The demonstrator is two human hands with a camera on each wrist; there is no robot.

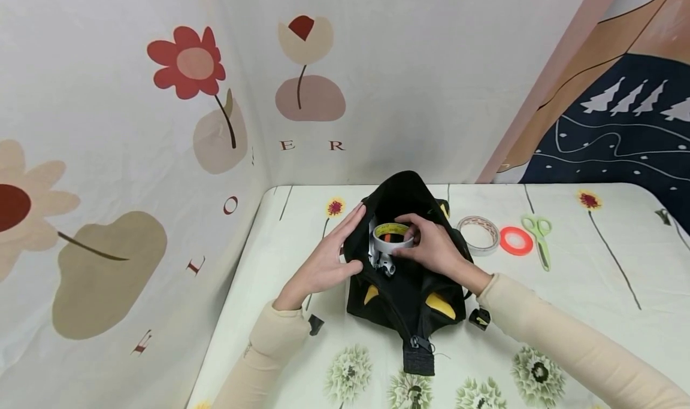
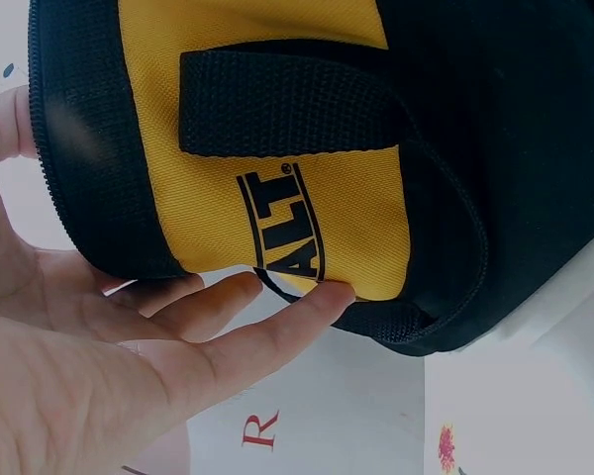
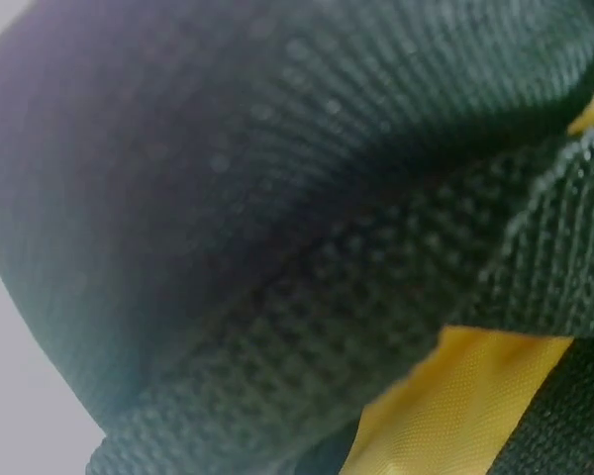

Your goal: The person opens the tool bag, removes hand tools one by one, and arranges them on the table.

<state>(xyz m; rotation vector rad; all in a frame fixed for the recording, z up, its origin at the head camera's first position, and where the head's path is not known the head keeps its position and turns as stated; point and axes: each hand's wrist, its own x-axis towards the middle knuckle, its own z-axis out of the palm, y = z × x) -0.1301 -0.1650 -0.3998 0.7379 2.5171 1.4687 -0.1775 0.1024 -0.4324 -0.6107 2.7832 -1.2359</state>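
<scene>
In the head view a black and yellow tool bag [image 1: 380, 310] stands unzipped, its mouth wide apart. My right hand [image 1: 433, 247] reaches into that mouth and pinches a roll of white tape [image 1: 396, 247] with a yellow core. Below the roll, a shiny metal tool [image 1: 386, 264] lies partly hidden inside. My left hand [image 1: 329, 259] rests against the bag's left side, thumb spread from the fairly straight fingers. From the left wrist, its fingers [image 2: 267, 327] touch the yellow panel [image 2: 277, 213]. Black cloth [image 3: 277, 247] fills the right wrist view, where the right hand is hidden.
Right of the bag lie a pale tape roll [image 1: 478, 236], a red ring-shaped roll [image 1: 516, 241] and green scissors [image 1: 539, 238]. A black buckle [image 1: 480, 318] is by the bag's near right corner. A flower-printed cloth [image 1: 604, 337] covers the table, with printed curtains [image 1: 404, 67] behind.
</scene>
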